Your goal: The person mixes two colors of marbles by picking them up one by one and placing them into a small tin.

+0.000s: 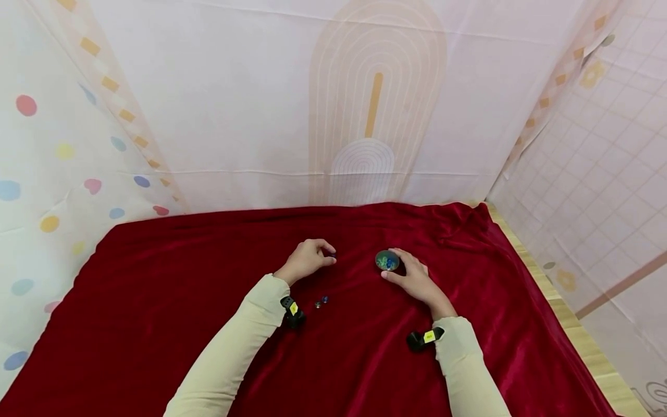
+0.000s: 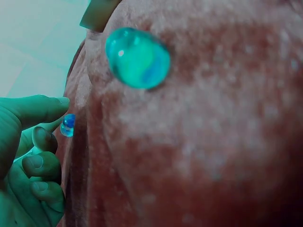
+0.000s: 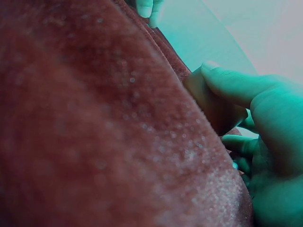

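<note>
My left hand [image 1: 306,259] is above the red cloth, its thumb and index finger pinching a small blue glass marble [image 2: 67,125]. Its other fingers are curled in. To the right, my right hand [image 1: 417,279] grips the side of a small round bowl [image 1: 381,255], thumb on the near side and fingers behind. Green and blue marbles [image 1: 387,263] lie inside that bowl. Two loose marbles [image 1: 321,302] rest on the cloth near the left wrist; large and close in the left wrist view, glass marbles [image 2: 137,57] seem to overlap. Only the bowl's brown outside [image 3: 213,106] shows in the right wrist view.
Red velvet cloth [image 1: 182,301] with soft folds covers the table. A strip of pale wooden table edge [image 1: 552,295] shows at the right. Patterned curtains [image 1: 234,116] hang behind and at both sides. Each wrist carries a black strapped camera [image 1: 293,314].
</note>
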Available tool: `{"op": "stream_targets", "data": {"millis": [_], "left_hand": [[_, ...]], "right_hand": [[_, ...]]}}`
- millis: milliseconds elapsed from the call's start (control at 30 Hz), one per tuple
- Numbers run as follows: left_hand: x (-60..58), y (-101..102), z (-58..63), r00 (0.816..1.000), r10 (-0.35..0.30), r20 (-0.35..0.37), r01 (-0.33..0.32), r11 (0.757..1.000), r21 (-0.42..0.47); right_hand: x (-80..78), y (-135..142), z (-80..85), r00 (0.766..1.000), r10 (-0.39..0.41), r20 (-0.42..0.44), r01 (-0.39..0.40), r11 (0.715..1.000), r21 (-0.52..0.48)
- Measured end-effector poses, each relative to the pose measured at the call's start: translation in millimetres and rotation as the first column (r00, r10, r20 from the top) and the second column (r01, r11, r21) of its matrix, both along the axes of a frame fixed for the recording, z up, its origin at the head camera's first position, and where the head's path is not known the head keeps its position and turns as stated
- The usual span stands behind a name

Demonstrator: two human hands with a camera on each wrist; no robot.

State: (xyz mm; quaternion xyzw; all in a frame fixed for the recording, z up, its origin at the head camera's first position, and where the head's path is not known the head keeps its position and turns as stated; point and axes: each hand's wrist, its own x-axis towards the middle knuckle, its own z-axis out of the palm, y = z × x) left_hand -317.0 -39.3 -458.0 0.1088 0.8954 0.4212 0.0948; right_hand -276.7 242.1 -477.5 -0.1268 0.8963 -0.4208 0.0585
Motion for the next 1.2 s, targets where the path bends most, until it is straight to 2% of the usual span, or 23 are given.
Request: {"op": "stream_targets", "data": {"millis": [333,567,900,1200], "left_hand": [[-3.2,-2.7,-4.9,0.999,0.030,0.015,-0.030,1.000,0.010],[-4.8,-2.8,-7.4,0.998,0.066,0.015,-0.065,0.997,-0.042],[-6.4,-3.5,-7.0,0.997,0.074,0.003,-0.074,0.994,-0.076],[-1.6,-2.1,-6.8,0.998,0.060,0.012,-0.059,0.997,-0.056]], "right_hand": [[-0.3,0.4,-1.8,1.000,0.000,-0.003,0.000,1.000,0.004],[-1.5,0.9,-2.7,0.999,0.003,-0.034,-0.002,1.000,0.012],[-1.7,-0.4,3.2,1.000,-0.001,-0.022,0.002,1.000,0.014],[-1.1,1.4,1.8,1.000,0.001,-0.017,-0.001,1.000,0.004]]}}
